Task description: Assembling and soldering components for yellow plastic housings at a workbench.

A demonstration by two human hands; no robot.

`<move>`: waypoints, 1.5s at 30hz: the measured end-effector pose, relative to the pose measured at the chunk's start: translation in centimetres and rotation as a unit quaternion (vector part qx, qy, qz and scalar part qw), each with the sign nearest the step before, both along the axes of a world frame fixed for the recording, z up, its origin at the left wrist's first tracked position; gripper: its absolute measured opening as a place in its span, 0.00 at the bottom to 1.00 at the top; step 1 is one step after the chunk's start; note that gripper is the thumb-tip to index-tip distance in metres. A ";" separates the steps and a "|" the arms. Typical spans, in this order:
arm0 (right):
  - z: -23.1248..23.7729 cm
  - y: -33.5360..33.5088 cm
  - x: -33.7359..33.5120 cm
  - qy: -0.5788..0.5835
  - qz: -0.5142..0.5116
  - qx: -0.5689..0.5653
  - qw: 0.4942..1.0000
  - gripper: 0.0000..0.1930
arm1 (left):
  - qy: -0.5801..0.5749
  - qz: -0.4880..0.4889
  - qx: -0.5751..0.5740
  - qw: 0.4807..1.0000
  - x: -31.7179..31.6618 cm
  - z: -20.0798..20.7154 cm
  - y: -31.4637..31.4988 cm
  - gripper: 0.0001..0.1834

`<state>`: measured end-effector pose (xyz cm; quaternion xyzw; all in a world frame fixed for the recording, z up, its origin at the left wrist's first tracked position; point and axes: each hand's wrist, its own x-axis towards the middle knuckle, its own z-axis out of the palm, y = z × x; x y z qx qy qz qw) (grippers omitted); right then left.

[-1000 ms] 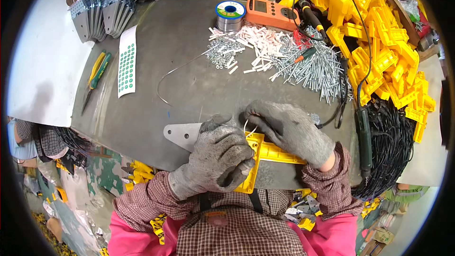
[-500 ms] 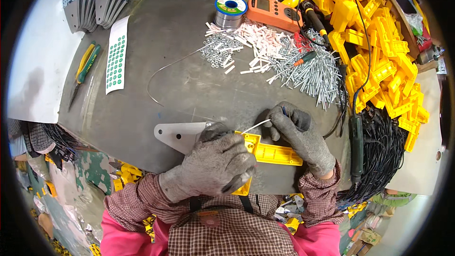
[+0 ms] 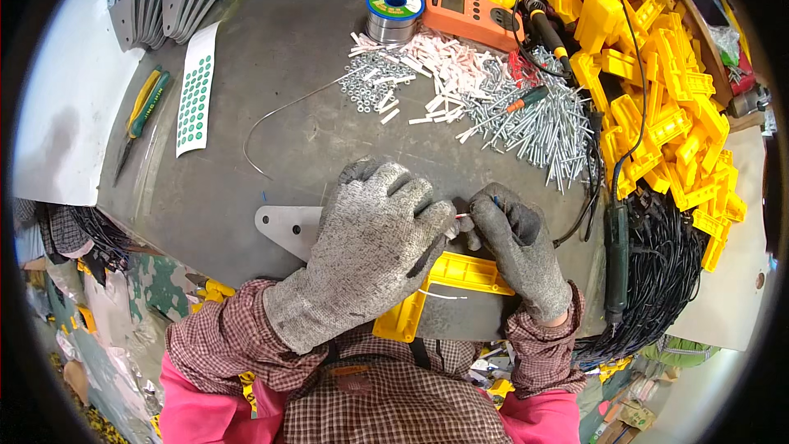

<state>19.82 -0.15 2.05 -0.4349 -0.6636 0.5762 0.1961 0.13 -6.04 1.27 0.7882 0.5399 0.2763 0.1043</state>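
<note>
Both gloved hands meet over the table's near edge. My left hand (image 3: 370,247) is closed, its thumb and fingertips pinched at the near end of a thin wire (image 3: 463,215) with a pale, reddish look. My right hand (image 3: 519,247) pinches the same short piece from the other side. Below them lies an angled yellow plastic housing (image 3: 470,272), partly hidden by my left hand. A white wire (image 3: 445,296) shows beside its inner corner. From under my left hand a grey metal plate (image 3: 285,226) with holes sticks out to the left.
Farther back are a solder spool (image 3: 394,15), an orange meter-like device (image 3: 472,18), white sleeves (image 3: 444,74) and a screw pile (image 3: 542,131). Yellow housings (image 3: 657,99) and black cables (image 3: 649,271) crowd the right. Cutters (image 3: 141,115) and a sticker sheet (image 3: 196,94) lie left.
My left hand has moved up and right from the yellow housing to meet my right hand's fingertips. The housing has shifted slightly down and left, and the plate a little left.
</note>
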 end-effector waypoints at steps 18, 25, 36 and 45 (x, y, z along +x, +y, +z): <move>-0.3 0.4 0.2 0.105 -0.049 -0.120 0.986 0.11 | -0.517 0.003 -0.280 0.809 0.0 -0.7 0.8 0.28; -0.1 0.4 0.6 0.111 -0.068 -0.147 0.981 0.11 | -0.507 -0.003 -0.297 0.809 -0.3 -0.8 0.9 0.31; -0.4 -0.2 0.3 0.083 -0.036 0.010 0.996 0.07 | -0.507 -0.010 -0.357 0.784 -0.2 0.3 1.3 0.12; 0.1 -0.6 -0.4 0.029 -0.029 0.095 0.995 0.04 | -0.431 -0.044 -0.237 0.870 0.3 -0.4 0.9 0.10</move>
